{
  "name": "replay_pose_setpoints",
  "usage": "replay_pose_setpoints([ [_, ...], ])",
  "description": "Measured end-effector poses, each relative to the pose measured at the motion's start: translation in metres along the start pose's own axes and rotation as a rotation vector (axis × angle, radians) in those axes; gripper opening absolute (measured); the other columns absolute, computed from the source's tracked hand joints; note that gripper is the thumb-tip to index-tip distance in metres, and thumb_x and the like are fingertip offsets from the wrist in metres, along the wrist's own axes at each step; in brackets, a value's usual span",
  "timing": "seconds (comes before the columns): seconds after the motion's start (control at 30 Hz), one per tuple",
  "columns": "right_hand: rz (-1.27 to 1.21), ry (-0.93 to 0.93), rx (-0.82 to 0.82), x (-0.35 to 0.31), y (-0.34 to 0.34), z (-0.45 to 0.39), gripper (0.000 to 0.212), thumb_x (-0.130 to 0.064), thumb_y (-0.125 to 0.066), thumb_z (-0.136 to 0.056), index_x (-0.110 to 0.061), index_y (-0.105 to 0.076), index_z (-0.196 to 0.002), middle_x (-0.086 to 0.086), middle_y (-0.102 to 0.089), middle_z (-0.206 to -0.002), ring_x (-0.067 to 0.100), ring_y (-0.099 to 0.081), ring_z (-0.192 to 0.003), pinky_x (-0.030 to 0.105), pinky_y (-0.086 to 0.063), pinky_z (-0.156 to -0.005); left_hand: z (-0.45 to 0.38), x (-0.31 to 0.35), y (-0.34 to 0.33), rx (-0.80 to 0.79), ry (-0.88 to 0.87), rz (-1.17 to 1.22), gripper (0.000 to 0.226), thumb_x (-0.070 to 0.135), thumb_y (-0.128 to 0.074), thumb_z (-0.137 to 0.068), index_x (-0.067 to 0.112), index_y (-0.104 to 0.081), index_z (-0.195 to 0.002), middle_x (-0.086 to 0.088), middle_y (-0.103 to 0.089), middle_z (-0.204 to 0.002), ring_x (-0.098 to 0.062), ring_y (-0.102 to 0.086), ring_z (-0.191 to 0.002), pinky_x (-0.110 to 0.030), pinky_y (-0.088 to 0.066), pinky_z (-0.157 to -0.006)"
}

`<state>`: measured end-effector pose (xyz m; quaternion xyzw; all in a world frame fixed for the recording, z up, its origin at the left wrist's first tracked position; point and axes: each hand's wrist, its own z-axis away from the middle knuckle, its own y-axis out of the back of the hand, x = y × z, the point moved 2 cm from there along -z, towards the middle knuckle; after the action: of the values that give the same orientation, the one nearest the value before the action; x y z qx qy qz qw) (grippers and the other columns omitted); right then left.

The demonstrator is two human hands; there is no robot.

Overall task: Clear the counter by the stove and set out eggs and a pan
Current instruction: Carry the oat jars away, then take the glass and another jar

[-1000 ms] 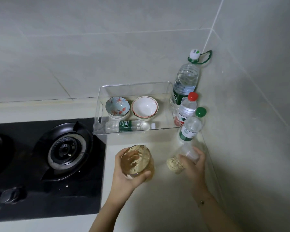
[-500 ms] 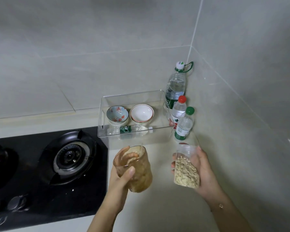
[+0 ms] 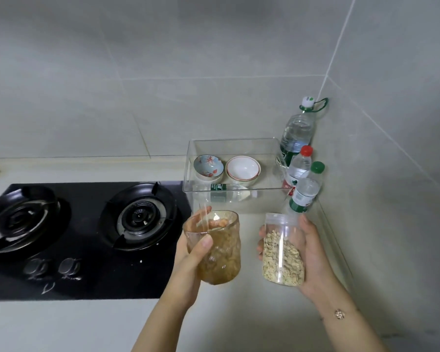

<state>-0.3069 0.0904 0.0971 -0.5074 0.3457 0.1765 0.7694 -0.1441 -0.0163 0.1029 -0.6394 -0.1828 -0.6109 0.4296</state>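
head view: your left hand (image 3: pixel 188 260) wraps a rippled amber glass (image 3: pixel 215 250), your right hand (image 3: pixel 313 257) a clear oat jar (image 3: pixel 282 252), both above the pale surface (image 3: pixel 239 313) between stove (image 3: pixel 87 237) and wall.

Glass (image 3: pixel 214 250): amber, rippled texture. Jar (image 3: pixel 283 252): clear, pale beige oats inside. Stove (image 3: pixel 81 237): black, silver knobs w/ white markings. Tray (image 3: pixel 264 191): clear. Left bowl (image 3: pixel 208 166): light blue w/ red & white floral pattern. Right bowl (image 3: pixel 243 168): white, reddish rim line. Lying bottle (image 3: pixel 224 193): clear, green label. Big bottle (image 3: pixel 299 130): white cap, green loop, green label. Mid bottle (image 3: pixel 300 165): red cap, red-white label. Front bottle (image 3: pixel 306 191): green cap, green label. Wall (image 3: pixel 163 59): pale grey tiles, white grout. Counter (image 3: pixel 61 326): off-white.
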Motion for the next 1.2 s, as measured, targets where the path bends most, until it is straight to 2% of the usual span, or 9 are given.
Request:
replay_pose_setpoints([
  [0.17,0.038,-0.07,-0.095,-0.006,-0.013,0.001,0.08,-0.064,-0.084,-0.045,-0.009,-0.067,-0.1,0.017,-0.066,-0.084,0.029,-0.064,-0.066,0.033,-0.055,-0.059,0.022,0.01,-0.001,0.289,-0.121,-0.023,0.108,0.071,-0.08,-0.044,0.021,-0.049,-0.134,-0.013,-0.061,-0.128,-0.035,-0.059,-0.116,-0.057,-0.05,-0.092],
  [0.27,0.108,-0.078,-0.133,-0.012,-0.024,0.002,0.083,-0.066,-0.083,-0.043,-0.008,-0.067,-0.1,0.016,-0.067,-0.084,0.028,-0.065,-0.065,0.033,-0.055,-0.058,0.039,0.02,-0.005,0.429,-0.178,-0.004,0.11,0.075,-0.078,-0.041,0.019,-0.051,-0.132,-0.012,-0.062,-0.126,-0.041,-0.058,-0.115,-0.068,-0.045,-0.086],
  [0.37,0.18,-0.103,-0.192,-0.013,-0.036,-0.003,0.071,-0.069,-0.075,-0.051,-0.009,-0.072,-0.09,0.014,-0.067,-0.082,0.025,-0.065,-0.065,0.033,-0.055,-0.059,0.049,0.028,-0.01,0.506,-0.232,0.02,0.102,0.063,-0.08,-0.049,0.013,-0.049,-0.131,-0.008,-0.067,-0.111,-0.036,-0.064,-0.105,-0.045,-0.057,-0.072],
  [0.43,0.269,-0.158,-0.24,-0.009,-0.043,-0.006,0.071,-0.074,-0.071,-0.05,-0.011,-0.075,-0.081,0.013,-0.068,-0.08,0.023,-0.066,-0.066,0.033,-0.055,-0.063,0.057,0.03,-0.011,0.553,-0.26,-0.003,0.079,0.052,-0.073,-0.057,0.021,-0.052,-0.127,-0.012,-0.066,-0.113,-0.044,-0.06,-0.107,-0.049,-0.055,-0.07],
  [0.5,0.331,-0.205,-0.276,-0.002,-0.051,-0.007,0.078,-0.078,-0.072,-0.043,-0.011,-0.075,-0.081,0.013,-0.069,-0.079,0.024,-0.067,-0.068,0.034,-0.055,-0.065,0.067,0.033,-0.009,0.612,-0.297,-0.054,0.067,0.049,-0.07,-0.058,0.03,-0.055,-0.121,-0.008,-0.067,-0.112,-0.039,-0.062,-0.107,-0.057,-0.053,-0.081],
  [0.6,0.364,-0.25,-0.317,0.013,-0.059,-0.005,0.094,-0.078,-0.072,-0.046,-0.004,-0.067,-0.104,0.017,-0.068,-0.084,0.026,-0.067,-0.071,0.035,-0.055,-0.064,0.088,0.034,-0.001,0.687,-0.339,-0.124,0.072,0.053,-0.075,-0.056,0.031,-0.054,-0.121,-0.008,-0.066,-0.115,-0.029,-0.065,-0.107,-0.051,-0.054,-0.089],
  [0.73,0.382,-0.314,-0.375,0.033,-0.069,0.002,0.112,-0.076,-0.071,-0.051,0.002,-0.048,-0.128,0.019,-0.068,-0.09,0.028,-0.067,-0.076,0.035,-0.054,-0.062,0.121,0.034,0.014,0.765,-0.353,-0.158,0.066,0.049,-0.07,-0.055,0.035,-0.054,-0.118,0.004,-0.071,-0.104,-0.015,-0.068,-0.1,-0.028,-0.057,-0.074],
  [1.07,0.504,-0.319,-0.566,0.076,-0.135,0.04,0.064,-0.079,-0.068,-0.051,-0.025,-0.076,-0.085,0.01,-0.07,-0.086,0.023,-0.067,-0.074,0.037,-0.054,-0.067,0.204,0.036,0.061,0.887,-0.355,-0.135,0.071,0.051,-0.067,-0.051,0.034,-0.051,-0.118,0.025,-0.068,-0.098,-0.001,-0.066,-0.094,-0.019,-0.056,-0.069],
  [1.2,0.536,-0.372,-0.522,0.115,-0.157,0.065,0.077,-0.073,-0.057,-0.067,-0.009,-0.067,-0.109,0.013,-0.069,-0.091,0.024,-0.068,-0.077,0.036,-0.055,-0.067,0.25,0.037,0.091,0.884,-0.348,-0.134,0.072,0.047,-0.069,-0.051,0.033,-0.051,-0.12,0.023,-0.067,-0.103,-0.001,-0.065,-0.097,-0.017,-0.054,-0.069],
])
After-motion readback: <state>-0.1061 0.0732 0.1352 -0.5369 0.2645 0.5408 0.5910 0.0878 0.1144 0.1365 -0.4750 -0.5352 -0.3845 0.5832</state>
